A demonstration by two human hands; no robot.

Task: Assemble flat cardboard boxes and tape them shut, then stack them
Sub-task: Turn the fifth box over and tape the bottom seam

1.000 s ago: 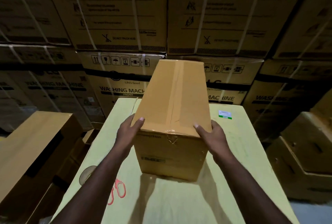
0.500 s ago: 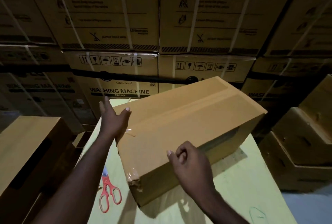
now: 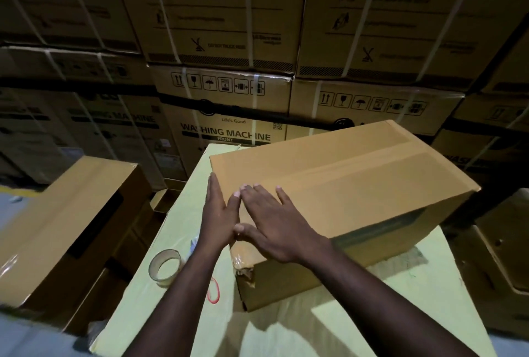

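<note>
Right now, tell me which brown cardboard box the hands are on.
The plain taped brown cardboard box on the pale yellow table: right hand flat on top, left hand against its end. The printed washing-machine cartons behind are untouched.

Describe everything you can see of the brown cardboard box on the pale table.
The cardboard box is plain brown, long and closed, lying on the pale yellow-green table, turned at an angle. Clear tape runs lengthwise along its top seam, and crumpled tape wraps the near corner. The left hand lies flat against its left end; the right hand presses flat on its top.
</note>
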